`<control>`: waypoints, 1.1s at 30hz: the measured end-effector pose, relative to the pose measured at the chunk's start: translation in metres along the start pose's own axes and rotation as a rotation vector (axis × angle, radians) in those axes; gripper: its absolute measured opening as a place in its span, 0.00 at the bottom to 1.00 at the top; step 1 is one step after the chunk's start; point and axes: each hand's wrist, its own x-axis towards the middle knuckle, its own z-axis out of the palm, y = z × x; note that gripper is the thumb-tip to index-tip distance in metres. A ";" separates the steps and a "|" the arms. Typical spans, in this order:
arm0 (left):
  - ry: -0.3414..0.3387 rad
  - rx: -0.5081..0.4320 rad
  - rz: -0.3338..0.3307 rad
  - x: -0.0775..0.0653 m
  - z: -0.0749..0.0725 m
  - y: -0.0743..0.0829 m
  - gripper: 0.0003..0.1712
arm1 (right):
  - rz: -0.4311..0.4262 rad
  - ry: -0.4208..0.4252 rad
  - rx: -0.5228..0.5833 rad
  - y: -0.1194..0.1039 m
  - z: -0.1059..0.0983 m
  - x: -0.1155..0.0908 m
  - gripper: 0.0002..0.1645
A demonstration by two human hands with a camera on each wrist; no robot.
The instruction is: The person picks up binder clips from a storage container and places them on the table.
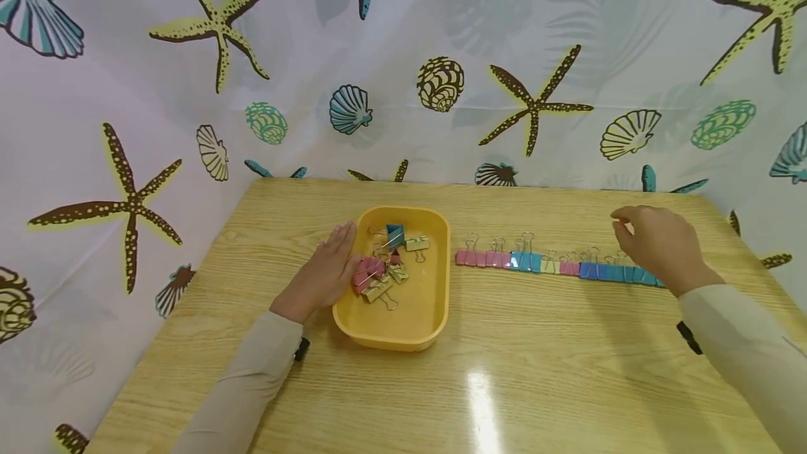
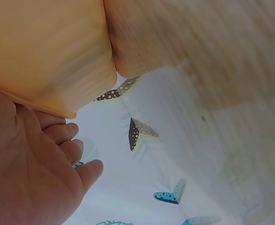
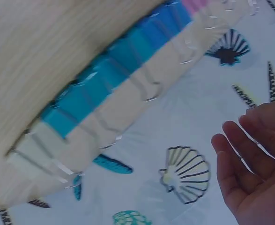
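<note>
My left hand (image 1: 323, 272) rests against the left side of a yellow plastic tray (image 1: 443, 286), its fingers fairly straight along the rim. Seen from the left wrist, that hand (image 2: 29, 164) lies beside the tray's wall (image 2: 57, 56). Inside the tray, binder clips sit in a loose heap, among them a pink clip (image 1: 368, 273), a blue clip (image 1: 395, 235) and a yellow clip (image 1: 416, 244). Over the right end of a row of binder clips (image 1: 526, 262) hovers my right hand (image 1: 662, 240), fingers loosely bent and holding nothing. A pale clip (image 3: 39, 147) ends the row in the right wrist view.
The row of pink, blue, yellow and teal clips runs side by side across the wooden table (image 1: 529, 349), handles toward the back. A white cloth (image 1: 403, 54) printed with shells and starfish hangs behind the table and along its sides.
</note>
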 end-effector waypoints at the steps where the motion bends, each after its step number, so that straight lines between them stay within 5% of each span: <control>1: 0.000 -0.002 0.000 0.000 0.000 0.000 0.36 | -0.013 -0.020 0.035 -0.010 -0.003 0.006 0.17; 8: -0.005 -0.005 -0.006 -0.001 -0.001 0.001 0.36 | -0.142 -0.257 0.359 -0.080 -0.025 0.042 0.19; 15: -0.003 0.011 0.000 0.001 0.000 0.000 0.36 | -0.280 -0.340 0.508 -0.155 -0.023 0.074 0.15; 24: 0.000 0.005 -0.008 0.002 0.001 0.001 0.36 | -0.215 -0.468 0.613 -0.234 0.001 0.107 0.17; 33: 0.001 -0.005 0.023 -0.001 -0.004 0.000 0.36 | -0.127 -0.602 0.627 -0.280 0.038 0.120 0.15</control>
